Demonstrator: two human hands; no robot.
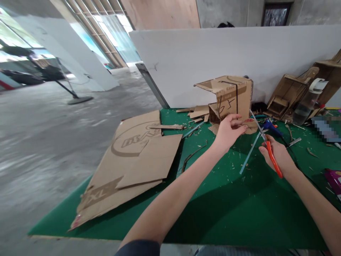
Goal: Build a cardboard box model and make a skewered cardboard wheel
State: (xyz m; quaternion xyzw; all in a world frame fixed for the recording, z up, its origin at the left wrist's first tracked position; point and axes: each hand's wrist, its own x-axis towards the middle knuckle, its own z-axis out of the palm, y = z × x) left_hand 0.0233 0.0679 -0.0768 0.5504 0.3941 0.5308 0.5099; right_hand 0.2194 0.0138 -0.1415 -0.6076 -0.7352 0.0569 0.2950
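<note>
Red-handled scissors (272, 156) are gripped in my right hand (279, 154), their blades pointing up and to the left. Between the fingers of my left hand (228, 132) is a small cardboard piece (252, 126) with a red mark, close beside the scissor blades. Whether the blades touch it I cannot tell. Just behind my left hand stands a folded cardboard box (234, 96) with black lines and handwriting on its side. A large flattened cardboard sheet (133, 153) lies to the left on the green table (213, 209).
Cardboard scraps (199, 112) and shavings litter the table. A blue glue gun (272, 127), a utility knife (294, 142) and a clear bottle (309, 101) are on the right, with cardboard structures (285, 94) behind. A white partition (186, 64) borders the back.
</note>
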